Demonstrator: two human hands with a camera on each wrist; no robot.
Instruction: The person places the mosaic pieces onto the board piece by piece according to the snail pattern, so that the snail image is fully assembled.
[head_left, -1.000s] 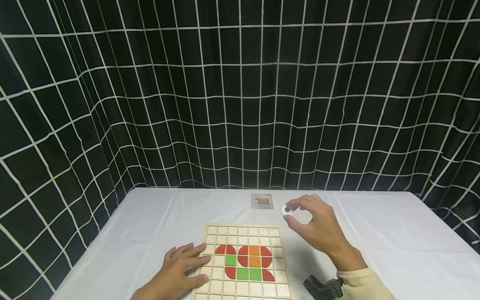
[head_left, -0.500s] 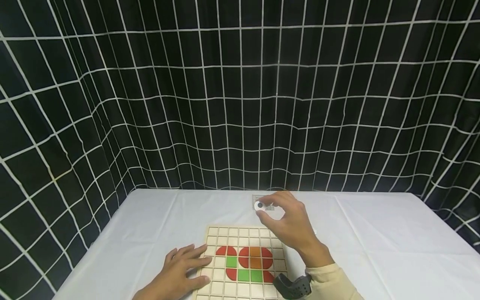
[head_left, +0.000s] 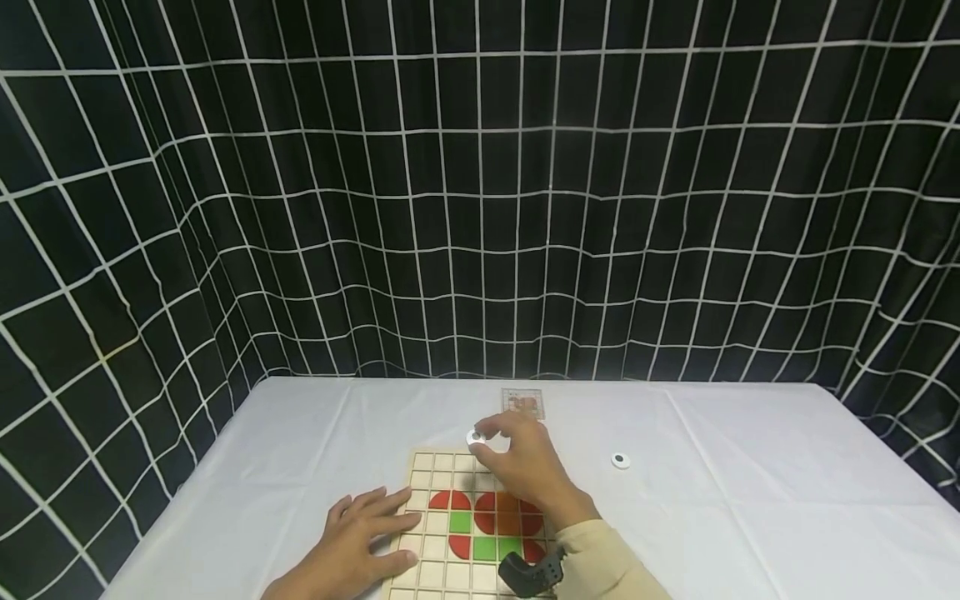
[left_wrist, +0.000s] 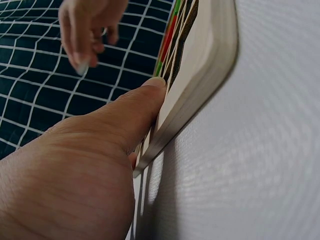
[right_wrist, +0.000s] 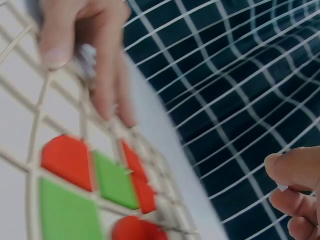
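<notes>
Between thumb and fingertips, my right hand (head_left: 528,467) pinches a small white disc (head_left: 473,437) with a dark dot, held above the far part of a pale gridded board (head_left: 431,575). Only a sliver of the disc shows in the right wrist view, between the fingers (right_wrist: 295,170). Red rounded tiles (head_left: 460,547), green square tiles (head_left: 484,548) and orange tiles sit in the board's cells; the right forearm partly covers them. My left hand (head_left: 356,542) rests with spread fingers on the board's left edge, its thumb (left_wrist: 135,107) against the rim.
A second white disc (head_left: 620,460) with a dark dot lies on the white tablecloth (head_left: 720,533), right of the board. Farther back lies a small clear gridded card (head_left: 522,402) with a reddish picture. Dark netted curtain (head_left: 480,208) surrounds the table's back and sides.
My right hand has carried the white disc leftward, from right of the board to over its far part. The second disc has come into view. My left hand stays put.
</notes>
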